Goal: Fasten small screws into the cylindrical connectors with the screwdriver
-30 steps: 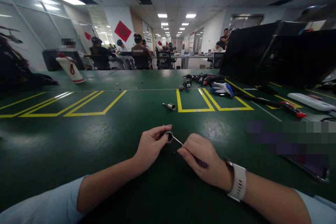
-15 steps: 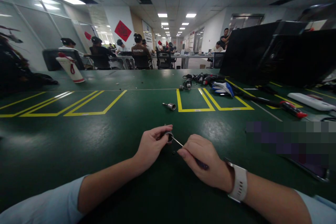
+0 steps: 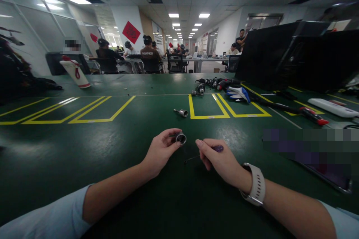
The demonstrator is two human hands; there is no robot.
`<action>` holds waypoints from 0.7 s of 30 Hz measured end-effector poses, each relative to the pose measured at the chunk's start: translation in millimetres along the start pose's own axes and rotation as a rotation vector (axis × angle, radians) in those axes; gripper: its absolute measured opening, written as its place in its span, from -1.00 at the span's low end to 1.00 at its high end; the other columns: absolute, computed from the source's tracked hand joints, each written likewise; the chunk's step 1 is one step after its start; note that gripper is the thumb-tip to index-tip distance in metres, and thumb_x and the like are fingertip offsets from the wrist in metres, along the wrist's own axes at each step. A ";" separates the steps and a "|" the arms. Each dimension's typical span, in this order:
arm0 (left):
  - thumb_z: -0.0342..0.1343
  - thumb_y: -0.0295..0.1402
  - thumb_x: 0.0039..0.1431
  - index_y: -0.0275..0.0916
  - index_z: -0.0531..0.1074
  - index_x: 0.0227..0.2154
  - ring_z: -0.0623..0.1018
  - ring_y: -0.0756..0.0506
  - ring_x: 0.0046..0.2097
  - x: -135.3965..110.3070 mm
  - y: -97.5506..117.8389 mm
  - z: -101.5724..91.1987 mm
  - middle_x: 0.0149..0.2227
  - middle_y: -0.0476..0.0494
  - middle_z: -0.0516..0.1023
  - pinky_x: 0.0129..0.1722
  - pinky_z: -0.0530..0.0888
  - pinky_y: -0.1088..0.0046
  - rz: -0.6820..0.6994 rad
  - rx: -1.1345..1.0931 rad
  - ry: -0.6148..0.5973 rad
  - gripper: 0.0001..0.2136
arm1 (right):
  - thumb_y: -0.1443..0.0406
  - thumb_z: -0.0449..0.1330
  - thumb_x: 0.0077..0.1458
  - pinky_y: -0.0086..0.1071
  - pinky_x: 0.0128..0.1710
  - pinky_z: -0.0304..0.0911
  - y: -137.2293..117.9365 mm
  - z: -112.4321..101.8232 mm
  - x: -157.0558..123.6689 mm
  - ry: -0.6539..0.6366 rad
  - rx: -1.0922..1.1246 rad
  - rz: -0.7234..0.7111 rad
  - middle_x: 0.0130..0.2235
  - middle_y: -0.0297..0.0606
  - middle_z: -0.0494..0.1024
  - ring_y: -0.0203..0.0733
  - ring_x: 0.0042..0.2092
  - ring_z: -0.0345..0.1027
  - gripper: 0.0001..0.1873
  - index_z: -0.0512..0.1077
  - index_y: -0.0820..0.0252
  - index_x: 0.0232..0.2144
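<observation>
Between the thumb and fingers of my left hand (image 3: pixel 161 151) is a round, hollow metal ring-like part (image 3: pixel 181 138), its opening turned toward me. My right hand (image 3: pixel 221 160) is closed around the purple handle of a thin screwdriver (image 3: pixel 218 149). The screwdriver's shaft slants down to the left, and its tip is at a tiny dark piece (image 3: pixel 185 161) on the green table; whether they touch I cannot tell. A silver metal part with a thin stem (image 3: pixel 181 113) lies on the table beyond my hands.
Yellow tape outlines (image 3: pixel 210 117) mark the green table (image 3: pixel 126 179). Tools and a white-blue glove (image 3: pixel 238 94) lie at the back right, near large black monitors (image 3: pixel 280 56). A white power strip (image 3: pixel 332 107) and a phone (image 3: pixel 325 175) are on the right. A white cup (image 3: pixel 75 73) stands back left.
The screwdriver tip has come out of the metal part and swung down to the tiny piece on the table. My left hand has lifted the part slightly.
</observation>
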State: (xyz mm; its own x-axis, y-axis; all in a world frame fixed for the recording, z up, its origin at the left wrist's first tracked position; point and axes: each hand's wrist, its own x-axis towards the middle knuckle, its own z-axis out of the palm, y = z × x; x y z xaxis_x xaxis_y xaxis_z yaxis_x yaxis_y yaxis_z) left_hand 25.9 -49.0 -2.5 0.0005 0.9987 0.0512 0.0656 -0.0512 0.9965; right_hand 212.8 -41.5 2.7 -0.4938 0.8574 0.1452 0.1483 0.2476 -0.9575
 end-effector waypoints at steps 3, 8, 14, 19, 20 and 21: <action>0.14 -0.46 -0.03 -0.25 0.37 -0.14 0.49 -0.11 -0.09 -0.6 1.2 0.2 -0.14 -0.15 0.52 -0.02 0.40 0.26 -0.003 -0.014 -0.013 -0.68 | 0.14 -0.04 0.16 -0.52 -0.62 0.08 -1.6 0.3 0.2 -0.018 -0.018 0.014 -0.71 -0.48 0.23 -0.43 -0.65 0.13 -0.59 0.27 0.22 -0.64; 0.12 -0.47 0.01 -0.24 0.40 -0.15 0.48 -0.10 -0.08 -0.8 2.7 0.4 -0.12 -0.12 0.51 -0.01 0.40 0.29 -0.010 -0.061 -0.003 -0.71 | 0.13 -0.04 0.15 -0.53 -0.67 0.02 -14.7 -7.1 1.0 -0.118 -0.041 0.093 -0.73 -0.49 0.18 -0.44 -0.69 0.07 -0.57 0.25 0.22 -0.67; 0.12 -0.46 0.02 -0.23 0.39 -0.12 0.48 -0.08 -0.06 1.0 -1.1 -1.7 -0.09 -0.12 0.50 0.01 0.39 0.31 -0.038 -0.134 -0.014 -0.69 | 0.12 0.00 0.12 -0.54 -0.70 -0.05 -27.0 -15.2 1.6 -0.233 -0.048 0.202 -0.76 -0.50 0.14 -0.47 -0.73 0.01 -0.54 0.22 0.23 -0.73; 0.18 -0.46 -0.05 -0.27 0.38 -0.11 0.50 -0.11 -0.08 -0.3 4.3 -1.3 -0.12 -0.16 0.52 0.01 0.37 0.27 -0.106 -0.122 0.012 -0.63 | 0.08 0.00 0.12 -0.54 -0.67 -0.01 -9.4 -8.8 1.2 -0.199 0.190 0.144 -0.70 -0.48 0.21 -0.46 -0.68 0.08 -0.56 0.27 0.24 -0.65; 0.18 -0.47 -0.06 -0.27 0.39 -0.11 0.50 -0.11 -0.09 -0.6 5.3 -1.1 -0.13 -0.17 0.53 0.01 0.37 0.27 -0.114 -0.123 0.017 -0.63 | 0.08 0.00 0.12 -0.54 -0.66 -0.01 -6.3 -7.6 1.1 -0.179 0.231 0.135 -0.69 -0.48 0.21 -0.46 -0.68 0.08 -0.56 0.27 0.24 -0.65; 0.18 -0.48 -0.05 -0.28 0.39 -0.12 0.51 -0.11 -0.10 -0.8 6.1 -1.0 -0.14 -0.17 0.54 0.00 0.38 0.27 -0.120 -0.126 0.019 -0.64 | 0.08 0.00 0.12 -0.54 -0.66 -0.01 -3.9 -6.8 0.8 -0.150 0.270 0.126 -0.69 -0.48 0.21 -0.46 -0.67 0.08 -0.57 0.27 0.24 -0.65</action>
State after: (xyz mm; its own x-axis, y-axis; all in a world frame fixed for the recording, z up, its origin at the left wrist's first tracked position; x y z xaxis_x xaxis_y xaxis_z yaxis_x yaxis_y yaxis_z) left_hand 25.2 -50.1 3.6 -0.0191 0.9975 -0.0684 -0.0614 0.0671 0.9959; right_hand 217.7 -38.7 8.2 -0.6095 0.7928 0.0025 -0.0063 -0.0016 -1.0000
